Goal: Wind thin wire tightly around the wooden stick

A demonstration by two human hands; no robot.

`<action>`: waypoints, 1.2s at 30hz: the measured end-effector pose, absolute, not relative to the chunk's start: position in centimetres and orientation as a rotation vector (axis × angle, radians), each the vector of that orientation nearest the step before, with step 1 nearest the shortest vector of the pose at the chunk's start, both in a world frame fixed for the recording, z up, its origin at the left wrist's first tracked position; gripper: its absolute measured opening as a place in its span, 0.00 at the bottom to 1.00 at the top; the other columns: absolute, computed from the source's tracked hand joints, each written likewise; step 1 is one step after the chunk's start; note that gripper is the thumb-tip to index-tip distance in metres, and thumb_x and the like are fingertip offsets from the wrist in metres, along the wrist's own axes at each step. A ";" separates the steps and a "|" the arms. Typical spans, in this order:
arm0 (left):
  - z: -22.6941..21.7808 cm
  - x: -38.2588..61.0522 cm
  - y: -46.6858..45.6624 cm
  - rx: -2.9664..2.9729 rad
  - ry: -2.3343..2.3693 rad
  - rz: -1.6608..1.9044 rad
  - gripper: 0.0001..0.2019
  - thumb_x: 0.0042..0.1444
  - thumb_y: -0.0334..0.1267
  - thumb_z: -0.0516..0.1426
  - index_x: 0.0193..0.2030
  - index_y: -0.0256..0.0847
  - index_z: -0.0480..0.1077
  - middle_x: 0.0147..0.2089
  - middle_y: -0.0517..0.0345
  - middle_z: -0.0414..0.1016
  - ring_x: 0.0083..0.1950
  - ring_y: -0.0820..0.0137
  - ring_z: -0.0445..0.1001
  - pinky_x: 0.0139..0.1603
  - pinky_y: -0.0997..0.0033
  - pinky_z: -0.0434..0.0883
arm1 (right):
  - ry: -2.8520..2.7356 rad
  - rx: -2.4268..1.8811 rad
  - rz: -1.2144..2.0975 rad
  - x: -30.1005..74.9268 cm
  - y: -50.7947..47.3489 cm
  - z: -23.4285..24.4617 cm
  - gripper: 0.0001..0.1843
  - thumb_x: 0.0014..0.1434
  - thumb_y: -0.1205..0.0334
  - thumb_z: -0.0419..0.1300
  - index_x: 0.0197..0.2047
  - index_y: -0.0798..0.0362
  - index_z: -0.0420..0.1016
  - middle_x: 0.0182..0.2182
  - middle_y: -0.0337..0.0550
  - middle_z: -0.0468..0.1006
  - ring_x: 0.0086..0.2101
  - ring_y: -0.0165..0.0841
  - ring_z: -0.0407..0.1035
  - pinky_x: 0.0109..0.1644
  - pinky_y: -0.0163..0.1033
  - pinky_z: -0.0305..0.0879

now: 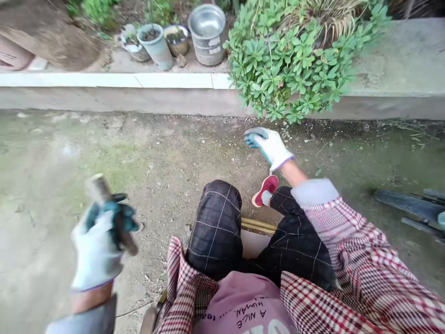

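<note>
My left hand (99,243), in a white and teal glove, is closed round a short metal-tipped tool handle (104,199); the picture is blurred there. My right hand (269,144), gloved the same way, is stretched forward above the dirt ground just below a leafy green shrub (295,60). Its fingers are curled loosely and I see nothing in them. I am sitting low, my knees in dark checked trousers (219,227) and a red shoe (266,189) in front of me.
A concrete kerb (104,95) runs across the back. Behind it stand several small pots (156,44) and a metal bucket (207,32). Dark tool handles (406,204) lie on the ground at the right. Bare dirt spreads to the left.
</note>
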State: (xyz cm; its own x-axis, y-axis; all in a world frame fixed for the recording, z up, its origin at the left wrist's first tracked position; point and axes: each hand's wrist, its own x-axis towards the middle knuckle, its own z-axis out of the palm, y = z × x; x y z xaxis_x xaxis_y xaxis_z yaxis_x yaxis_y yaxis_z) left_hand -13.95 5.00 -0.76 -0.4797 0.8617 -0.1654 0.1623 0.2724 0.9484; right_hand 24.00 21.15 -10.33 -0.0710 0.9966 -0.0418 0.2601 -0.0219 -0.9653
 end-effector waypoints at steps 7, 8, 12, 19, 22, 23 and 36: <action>-0.5 -7.2 2.0 0.996 1.370 1.166 0.14 0.62 0.48 0.69 0.44 0.40 0.76 0.31 0.64 0.75 0.22 0.76 0.71 0.21 0.78 0.70 | -1.738 -0.845 1.185 10.1 7.4 -6.0 0.19 0.74 0.63 0.57 0.63 0.48 0.81 0.60 0.45 0.86 0.62 0.41 0.78 0.70 0.51 0.72; -0.5 -6.7 1.6 0.999 1.345 1.156 0.14 0.62 0.48 0.69 0.41 0.40 0.75 0.30 0.64 0.75 0.22 0.76 0.71 0.21 0.78 0.69 | -1.723 -0.860 1.175 9.6 6.1 -6.2 0.19 0.73 0.63 0.58 0.63 0.50 0.81 0.60 0.47 0.86 0.61 0.43 0.79 0.69 0.51 0.72; -1.4 -6.8 1.0 0.959 1.233 1.087 0.13 0.62 0.46 0.68 0.45 0.41 0.75 0.28 0.67 0.73 0.21 0.76 0.69 0.20 0.77 0.69 | -1.621 -0.912 1.332 11.4 2.6 -7.8 0.17 0.73 0.60 0.58 0.57 0.53 0.85 0.52 0.47 0.89 0.51 0.40 0.83 0.60 0.46 0.75; -3.1 -5.6 0.8 0.894 1.258 0.920 0.20 0.57 0.54 0.70 0.44 0.40 0.74 0.27 0.66 0.73 0.19 0.76 0.65 0.17 0.76 0.66 | -1.647 -1.083 1.331 17.7 -1.0 -8.1 0.11 0.66 0.61 0.64 0.46 0.51 0.88 0.43 0.43 0.91 0.43 0.40 0.84 0.52 0.43 0.77; -3.9 -4.1 0.5 0.927 1.293 0.808 0.20 0.58 0.56 0.70 0.39 0.42 0.72 0.26 0.67 0.70 0.21 0.76 0.64 0.20 0.76 0.64 | -1.613 -1.088 1.284 19.3 -1.4 -6.7 0.12 0.67 0.63 0.62 0.48 0.50 0.88 0.45 0.42 0.91 0.45 0.39 0.85 0.54 0.42 0.78; -4.2 -3.7 0.4 0.941 1.287 0.784 0.20 0.58 0.56 0.69 0.37 0.42 0.72 0.26 0.67 0.69 0.22 0.77 0.63 0.21 0.76 0.63 | -1.635 -1.092 1.258 19.7 -1.5 -6.3 0.13 0.67 0.64 0.62 0.48 0.50 0.89 0.46 0.42 0.91 0.46 0.39 0.85 0.55 0.42 0.78; -8.6 -1.2 -3.2 1.331 1.289 0.420 0.30 0.59 0.40 0.62 0.68 0.39 0.72 0.52 0.51 0.85 0.46 0.65 0.82 0.48 0.69 0.76 | -2.411 -1.246 0.842 21.9 -3.6 -5.4 0.11 0.72 0.62 0.62 0.50 0.49 0.88 0.45 0.48 0.90 0.42 0.41 0.84 0.49 0.42 0.76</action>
State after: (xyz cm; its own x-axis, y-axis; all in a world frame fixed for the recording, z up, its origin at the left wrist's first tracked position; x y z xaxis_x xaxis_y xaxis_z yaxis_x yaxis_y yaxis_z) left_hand -1.22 -3.20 -8.65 0.3264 0.8381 -0.4370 0.4199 0.2857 0.8614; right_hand 21.94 -3.60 -5.44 -0.5796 0.8149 -0.0035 0.6398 0.4524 -0.6213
